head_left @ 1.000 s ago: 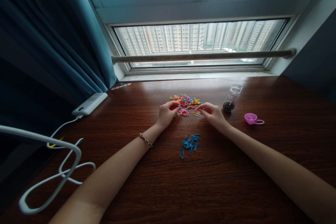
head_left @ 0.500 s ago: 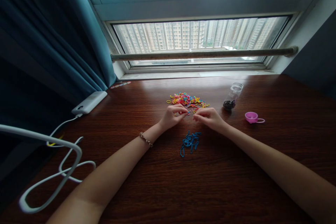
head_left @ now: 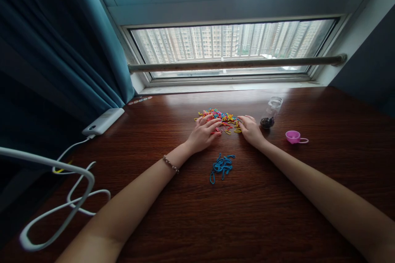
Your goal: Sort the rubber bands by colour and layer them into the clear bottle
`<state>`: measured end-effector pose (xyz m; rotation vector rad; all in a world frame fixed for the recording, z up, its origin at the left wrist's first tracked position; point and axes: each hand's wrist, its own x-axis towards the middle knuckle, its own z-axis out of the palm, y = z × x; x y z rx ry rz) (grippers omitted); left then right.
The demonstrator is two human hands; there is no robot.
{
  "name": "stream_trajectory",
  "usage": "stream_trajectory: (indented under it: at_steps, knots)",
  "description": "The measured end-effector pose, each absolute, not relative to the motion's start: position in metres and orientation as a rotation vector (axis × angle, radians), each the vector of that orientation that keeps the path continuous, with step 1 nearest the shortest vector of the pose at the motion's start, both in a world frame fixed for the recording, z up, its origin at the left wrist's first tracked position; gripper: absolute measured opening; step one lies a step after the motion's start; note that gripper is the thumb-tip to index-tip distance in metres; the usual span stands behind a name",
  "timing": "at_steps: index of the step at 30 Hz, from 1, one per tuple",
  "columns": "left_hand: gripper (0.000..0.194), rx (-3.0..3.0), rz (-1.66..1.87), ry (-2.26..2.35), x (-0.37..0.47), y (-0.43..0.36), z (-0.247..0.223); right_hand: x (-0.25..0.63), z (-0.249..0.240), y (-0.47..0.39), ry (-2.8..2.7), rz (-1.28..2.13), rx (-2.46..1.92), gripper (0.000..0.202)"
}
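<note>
A heap of small multicoloured rubber bands lies on the dark wooden table, with some yellow and pink ones loose at its near edge. My left hand rests over the heap's left side, fingers stretched out and apart. At the right edge, my right hand has its fingers extended against the bands, and I see nothing gripped in it. A separate small pile of blue rubber bands sits nearer to me, between my forearms.
Right of my right hand, a clear jar leans on the table with dark contents at its lower end. Beside it is a pink cup-like piece with a loop. A white power bank and a white cable lie at left.
Both hands have gone from pinched fingers in front of the heap to open fingers at its two sides. The small coloured band at my left fingertips is no longer seen there.
</note>
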<state>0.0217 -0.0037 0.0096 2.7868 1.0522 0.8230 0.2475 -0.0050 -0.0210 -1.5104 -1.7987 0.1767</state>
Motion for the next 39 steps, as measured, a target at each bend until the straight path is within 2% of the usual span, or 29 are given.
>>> stream_trajectory:
  at_steps: [3,6,18,21,26,31,39]
  knots:
    - [0.048,2.776,0.615,1.135,0.0223,0.0023,0.0045,0.247,-0.0268,-0.0029,-1.884,0.16,-1.548,0.034]
    - [0.049,2.712,0.604,1.166,0.0235,0.0023,0.0026,0.2486,-0.0287,-0.0015,-1.9,0.178,-1.489,0.033]
    - [0.027,2.507,0.971,1.23,0.0177,0.0046,0.0023,0.2482,-0.0195,-0.0062,-1.841,0.227,-1.288,0.027]
    - [0.021,2.549,0.953,1.212,0.0165,0.006,0.0018,0.2486,-0.0208,-0.0056,-1.855,0.221,-1.324,0.026]
    - [0.027,2.631,0.849,1.173,0.0154,0.0066,0.0009,0.2495,-0.0222,-0.0044,-1.877,0.264,-1.305,0.028]
    - [0.027,2.589,0.93,1.229,0.0157,0.0075,0.0021,0.2497,-0.0206,-0.0051,-1.829,0.249,-1.294,0.028]
    - [0.011,2.568,0.967,1.355,0.0162,0.0074,0.0013,0.2486,-0.0213,-0.0056,-1.861,0.261,-1.334,0.025]
